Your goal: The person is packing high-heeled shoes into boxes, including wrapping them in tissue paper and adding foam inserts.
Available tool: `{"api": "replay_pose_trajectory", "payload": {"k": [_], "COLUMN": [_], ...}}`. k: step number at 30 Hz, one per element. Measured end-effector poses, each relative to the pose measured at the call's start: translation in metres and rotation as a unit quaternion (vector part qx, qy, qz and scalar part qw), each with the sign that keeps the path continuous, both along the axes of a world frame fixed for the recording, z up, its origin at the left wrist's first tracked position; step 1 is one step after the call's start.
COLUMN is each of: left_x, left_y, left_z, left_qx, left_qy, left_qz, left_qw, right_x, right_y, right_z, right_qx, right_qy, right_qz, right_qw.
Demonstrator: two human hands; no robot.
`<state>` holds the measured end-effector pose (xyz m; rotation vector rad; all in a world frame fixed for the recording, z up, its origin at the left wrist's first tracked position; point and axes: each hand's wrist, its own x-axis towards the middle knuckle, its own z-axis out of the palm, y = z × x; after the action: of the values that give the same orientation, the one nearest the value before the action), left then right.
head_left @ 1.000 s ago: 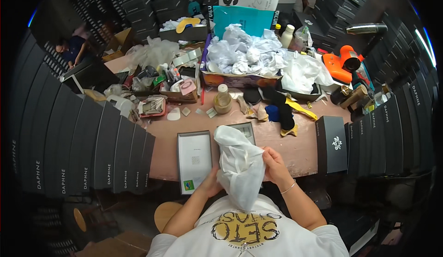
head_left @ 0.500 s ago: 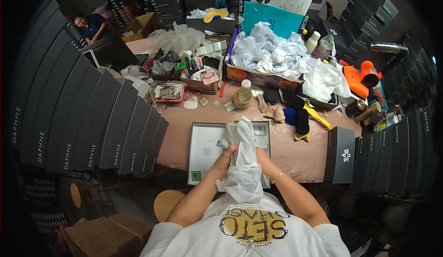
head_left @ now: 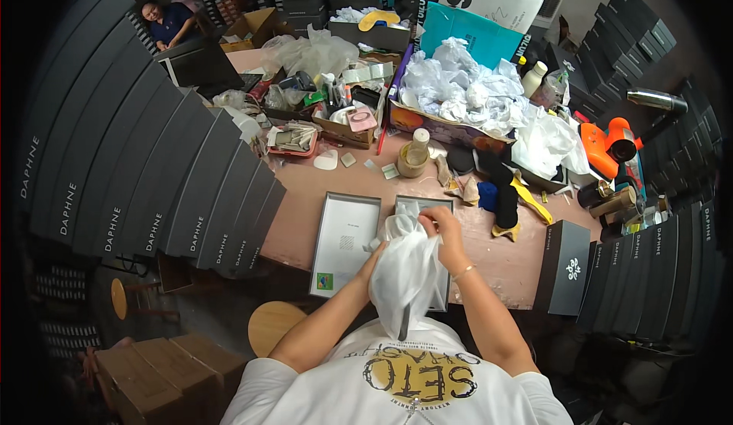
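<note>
A bundle wrapped in thin white tissue paper [head_left: 405, 272] is held up in front of my chest, over the near edge of the table. Something dark shows at its lower end, but the contents are hidden. My left hand [head_left: 372, 263] grips the bundle's left side, its fingers mostly behind the paper. At the top, my right hand [head_left: 444, 232] has its fingers bent and pinched on the gathered paper. Underneath lie two shallow halves of a box: a white-lined lid [head_left: 347, 234] on the left and a grey box half [head_left: 445, 287], partly covered by the bundle.
Dark shoeboxes [head_left: 164, 173] stand in a long row on my left, with more [head_left: 649, 272] at right. Beyond are a carton of crumpled paper [head_left: 458, 89], a glue jar [head_left: 414, 158], black cloth [head_left: 500, 188], a yellow-handled tool [head_left: 532, 200] and an orange heat gun [head_left: 603, 150]. A person [head_left: 169, 24] sits far left.
My right hand has moved up from the bundle's side to the paper at its top. The wrapping looks smoother and fuller at the near end. My view has shifted slightly.
</note>
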<state>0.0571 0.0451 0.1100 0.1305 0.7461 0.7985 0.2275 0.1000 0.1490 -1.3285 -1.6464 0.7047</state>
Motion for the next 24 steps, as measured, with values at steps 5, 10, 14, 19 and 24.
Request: {"api": "replay_pose_trajectory", "payload": {"k": [5, 10, 14, 19, 24], "left_x": [-0.028, 0.001, -0.033, -0.059, -0.105], "left_y": [0.003, 0.005, 0.011, 0.043, 0.137], "left_z": [0.006, 0.023, 0.047, 0.017, 0.010], "left_qx": [0.104, 0.170, 0.108, 0.321, 0.033], "left_qy": [-0.055, 0.199, 0.022, 0.538, 0.079], "left_qz": [0.094, 0.180, 0.277, 0.017, 0.268], "left_qw": [0.989, 0.948, 0.954, 0.779, 0.960], "right_x": [0.015, -0.018, -0.005, 0.019, 0.045], "right_y": [-0.062, -0.083, -0.088, -0.093, -0.100], "right_z": [0.092, 0.002, 0.005, 0.013, 0.025], "right_qx": [-0.180, -0.139, -0.060, -0.187, -0.102], "right_qy": [0.045, -0.037, -0.093, 0.049, -0.339], "right_qz": [0.131, 0.288, 0.272, 0.171, 0.305], "right_qw": [0.974, 0.947, 0.956, 0.966, 0.884]}}
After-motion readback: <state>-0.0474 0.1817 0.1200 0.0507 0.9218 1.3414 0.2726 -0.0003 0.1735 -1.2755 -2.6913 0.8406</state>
